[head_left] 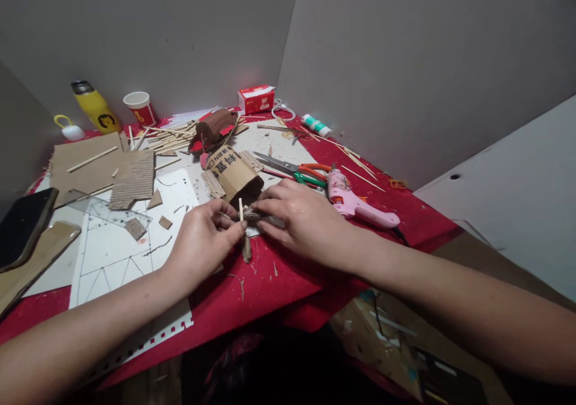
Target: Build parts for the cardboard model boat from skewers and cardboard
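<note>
1. The left hand pinches a short wooden stick upright between thumb and fingertips, just above the red bench.
2. The right hand lies palm down, its fingers closed on a small dark cardboard piece that touches the stick's base; how the piece is shaped under the fingers cannot be told.
3. Just beyond both hands lies a cardboard roll on its side, almost touching the right fingertips and crowding the far side.
4. Beyond the right hand lie scissors with orange and green handles; just beside its knuckles, to its right, a pink glue gun.
5. Below the left fingertips a cardboard scrap lies on the bench.
6. To the left of the left hand a white sheet with drawn lines carries a clear set square and small cardboard bits.
7. Farther left, a phone; beyond it corrugated cardboard.
8. Well beyond the hands: a bundle of sticks, a yellow bottle, a paper cup, a red box, and a glue stick.
</note>
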The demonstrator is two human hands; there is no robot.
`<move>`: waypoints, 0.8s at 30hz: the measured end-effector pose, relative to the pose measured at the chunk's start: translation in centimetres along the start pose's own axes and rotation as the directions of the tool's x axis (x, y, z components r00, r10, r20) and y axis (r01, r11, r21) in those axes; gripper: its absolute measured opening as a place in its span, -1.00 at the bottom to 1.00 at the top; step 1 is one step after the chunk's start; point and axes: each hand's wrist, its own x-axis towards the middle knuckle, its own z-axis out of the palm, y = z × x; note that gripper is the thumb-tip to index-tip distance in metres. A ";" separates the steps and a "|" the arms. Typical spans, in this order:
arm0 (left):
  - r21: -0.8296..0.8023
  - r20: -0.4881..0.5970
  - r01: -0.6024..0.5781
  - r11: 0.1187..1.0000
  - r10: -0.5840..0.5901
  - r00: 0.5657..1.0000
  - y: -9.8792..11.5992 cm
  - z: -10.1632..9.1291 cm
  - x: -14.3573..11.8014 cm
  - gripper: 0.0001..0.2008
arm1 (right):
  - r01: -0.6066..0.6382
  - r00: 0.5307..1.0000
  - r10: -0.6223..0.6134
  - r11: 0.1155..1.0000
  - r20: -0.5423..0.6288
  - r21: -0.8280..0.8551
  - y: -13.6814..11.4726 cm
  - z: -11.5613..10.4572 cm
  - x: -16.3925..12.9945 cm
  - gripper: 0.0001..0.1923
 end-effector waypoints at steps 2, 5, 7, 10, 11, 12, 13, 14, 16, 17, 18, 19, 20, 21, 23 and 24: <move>0.044 -0.010 -0.012 0.999 0.012 1.000 -0.1 -0.1 -0.3 -0.86 | -0.001 1.000 0.001 1.000 -0.007 -0.008 0.1 0.1 0.1 -0.80; 0.065 -0.013 -0.038 0.997 0.039 0.999 -0.4 -0.4 -0.9 -0.82 | 0.002 1.000 -0.002 1.000 -0.012 0.011 0.2 0.1 0.2 -0.80; 0.064 -0.025 -0.056 0.996 0.058 0.998 -0.6 -0.8 -1.4 -0.82 | 0.010 1.000 -0.009 0.999 -0.012 0.037 0.3 0.1 0.1 -0.79; 0.070 -0.071 -0.069 0.995 0.074 0.995 -0.7 -1.3 -1.8 -0.84 | 0.027 1.000 -0.026 0.997 -0.006 0.067 0.5 0.3 0.1 -0.79; 0.062 -0.083 -0.067 0.996 0.072 0.994 -0.6 -1.5 -1.9 -0.83 | 0.031 1.000 -0.031 0.997 -0.002 0.071 0.5 0.3 0.1 -0.78; 0.050 -0.089 -0.059 0.997 0.063 0.994 -0.6 -1.6 -1.9 -0.82 | 0.035 0.999 -0.035 0.997 0.001 0.073 0.6 0.4 0.1 -0.78; 0.033 -0.090 -0.045 0.998 0.048 0.995 -0.6 -1.7 -1.8 -0.80 | 0.037 0.999 -0.038 0.997 0.006 0.074 0.6 0.4 0.1 -0.77; 0.018 -0.090 -0.029 0.999 0.030 0.995 -0.6 -1.8 -1.7 -0.79 | 0.039 0.999 -0.039 0.996 0.009 0.075 0.6 0.4 0.2 -0.76; 0.003 -0.092 -0.006 1.000 0.006 0.996 -0.6 -1.8 -1.4 -0.79 | 0.039 0.999 -0.040 0.996 0.014 0.080 0.7 0.5 0.2 -0.75; -0.005 -0.097 -0.004 1.000 0.003 0.995 -0.7 -1.8 -1.2 -0.80 | 0.042 0.999 -0.043 0.996 0.014 0.084 0.7 0.6 0.3 -0.75; -0.015 -0.103 -0.007 1.000 0.005 0.995 -0.9 -1.6 -1.0 -0.81 | 0.044 0.999 -0.045 0.995 0.014 0.089 0.7 0.6 0.3 -0.76; -0.022 -0.106 -0.014 1.000 0.012 0.994 -1.0 -1.4 -0.8 -0.81 | 0.046 0.999 -0.048 0.994 0.014 0.096 0.7 0.6 0.4 -0.76; -0.023 -0.107 -0.025 0.999 0.022 0.994 -1.2 -1.2 -0.7 -0.78 | 0.047 0.999 -0.049 0.993 0.016 0.105 0.8 0.7 0.4 -0.76; -0.016 -0.107 -0.037 0.999 0.035 0.994 -1.3 -1.0 -0.6 -0.75 | 0.044 0.999 -0.047 0.992 0.021 0.116 0.8 0.7 0.5 -0.76; 0.025 -0.106 -0.071 0.997 0.073 0.992 -1.5 -0.5 -0.5 -0.70 | 0.036 0.999 -0.040 0.988 0.029 0.147 0.8 0.7 0.5 -0.76; 0.052 -0.108 -0.092 0.994 0.097 0.989 -1.5 -0.3 -0.4 -0.69 | 0.032 0.999 -0.038 0.986 0.031 0.166 0.8 0.7 0.6 -0.76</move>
